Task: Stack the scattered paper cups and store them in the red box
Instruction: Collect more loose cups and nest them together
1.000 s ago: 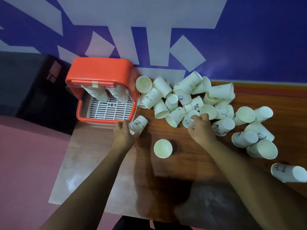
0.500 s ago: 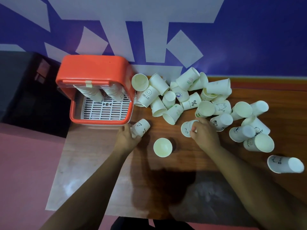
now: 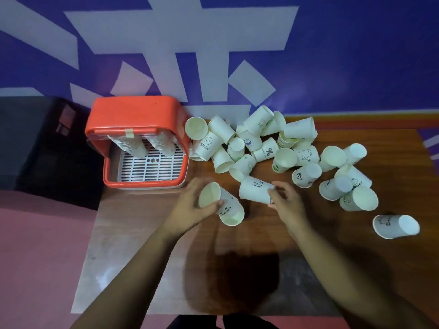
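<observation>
The red box (image 3: 142,185) stands open at the table's back left, with two leaning cup stacks (image 3: 128,146) on its white grid. Several loose paper cups (image 3: 249,143) lie piled to its right. My left hand (image 3: 190,207) grips a paper cup (image 3: 209,194) by its rim end. That cup's base points down-right at an upright cup (image 3: 234,217); whether it sits inside I cannot tell. My right hand (image 3: 287,205) pinches the narrow end of a panda-print cup (image 3: 255,189), held sideways just right of the left hand's cup.
More cups (image 3: 342,184) spread across the wooden table (image 3: 261,245) toward the right, and one lies apart at the far right (image 3: 394,225). A dark cabinet (image 3: 35,143) stands left of the box. A blue wall backs the table.
My left hand lifted its cup from beside the box and brought it to the upright cup. My right hand pulled a panda cup out of the pile toward the middle.
</observation>
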`<state>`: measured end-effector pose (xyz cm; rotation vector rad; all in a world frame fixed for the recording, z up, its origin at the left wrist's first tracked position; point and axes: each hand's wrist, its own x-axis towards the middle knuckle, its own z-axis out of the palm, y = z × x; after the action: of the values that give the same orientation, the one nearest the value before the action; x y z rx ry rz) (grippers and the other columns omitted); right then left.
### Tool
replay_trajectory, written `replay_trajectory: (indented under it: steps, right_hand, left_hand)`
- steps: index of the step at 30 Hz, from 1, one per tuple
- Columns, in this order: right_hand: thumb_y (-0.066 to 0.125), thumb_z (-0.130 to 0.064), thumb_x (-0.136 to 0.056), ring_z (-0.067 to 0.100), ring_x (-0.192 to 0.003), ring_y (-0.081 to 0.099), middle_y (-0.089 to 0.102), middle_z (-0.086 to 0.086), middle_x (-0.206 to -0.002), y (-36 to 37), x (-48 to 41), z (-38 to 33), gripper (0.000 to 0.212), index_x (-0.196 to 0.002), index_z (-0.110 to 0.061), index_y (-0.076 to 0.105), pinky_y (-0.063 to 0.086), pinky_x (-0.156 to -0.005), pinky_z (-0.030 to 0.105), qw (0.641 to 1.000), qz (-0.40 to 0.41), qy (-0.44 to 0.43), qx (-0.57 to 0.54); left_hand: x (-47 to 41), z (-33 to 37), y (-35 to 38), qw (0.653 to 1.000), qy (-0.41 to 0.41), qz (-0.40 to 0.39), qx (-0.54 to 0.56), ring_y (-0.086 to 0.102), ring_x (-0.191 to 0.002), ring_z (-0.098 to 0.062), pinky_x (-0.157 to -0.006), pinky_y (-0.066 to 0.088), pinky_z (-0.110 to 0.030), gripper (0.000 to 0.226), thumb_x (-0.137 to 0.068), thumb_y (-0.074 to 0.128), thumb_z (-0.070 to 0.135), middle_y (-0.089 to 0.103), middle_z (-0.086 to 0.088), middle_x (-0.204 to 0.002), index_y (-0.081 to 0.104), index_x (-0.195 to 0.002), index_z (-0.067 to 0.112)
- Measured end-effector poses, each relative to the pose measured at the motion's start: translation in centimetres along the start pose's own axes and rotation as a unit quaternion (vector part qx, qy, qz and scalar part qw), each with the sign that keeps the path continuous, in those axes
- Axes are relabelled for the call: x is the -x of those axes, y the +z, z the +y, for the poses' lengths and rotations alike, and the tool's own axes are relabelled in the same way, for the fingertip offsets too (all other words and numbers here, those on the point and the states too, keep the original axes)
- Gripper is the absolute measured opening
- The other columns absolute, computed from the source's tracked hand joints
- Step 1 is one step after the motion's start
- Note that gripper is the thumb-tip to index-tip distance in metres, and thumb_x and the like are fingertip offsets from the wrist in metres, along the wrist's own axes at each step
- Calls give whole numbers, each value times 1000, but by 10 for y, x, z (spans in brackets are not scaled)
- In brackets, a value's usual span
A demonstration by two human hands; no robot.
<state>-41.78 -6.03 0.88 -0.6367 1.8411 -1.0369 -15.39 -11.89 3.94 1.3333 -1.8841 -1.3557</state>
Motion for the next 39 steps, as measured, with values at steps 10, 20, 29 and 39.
replay_trajectory:
  steps: [10, 20, 29, 39]
  right_hand:
    - [65, -22, -92, 18, -101, 66, 62, 8, -118, -7, 29, 5, 26, -117, -20, 61, 57, -67, 23, 997, 36, 26, -63]
    - [60, -11, -94, 38, -107, 66, 68, 20, -116, 10, 49, -5, 19, -112, -6, 63, 57, -82, 44, 964, -75, 91, -240]
    - [64, -29, -90, 15, -105, 62, 63, -1, -117, 9, 19, -20, 24, -112, -19, 63, 52, -93, 37, 981, -24, -72, 177]
    - [56, -13, -89, 36, -115, 56, 45, 17, -137, -10, -57, -45, 48, -134, -2, 46, 48, -90, 43, 868, 49, -141, 474]
  left_hand:
    - [1, -28, 56, 969, -5, -125, -211, 39, -139, -21, -115, 37, -37, 78, -82, 80, 40, 43, 1, -149, 41, -149, 23]
    - [-1, 11, 38, 967, -76, -123, 208, 58, -130, -15, -107, 48, -35, 84, -80, 82, 33, 63, 4, -138, 39, -152, 26]
    - [-1, 8, 10, 995, 41, -77, -48, 48, -122, 5, -100, 36, -8, 76, -81, 83, 41, 50, 20, -131, 43, -144, 29]
    - [1, -41, 55, 946, 51, -188, -260, 43, -129, -28, -109, 41, -47, 93, -75, 76, 51, 43, -1, -142, 33, -155, 29]
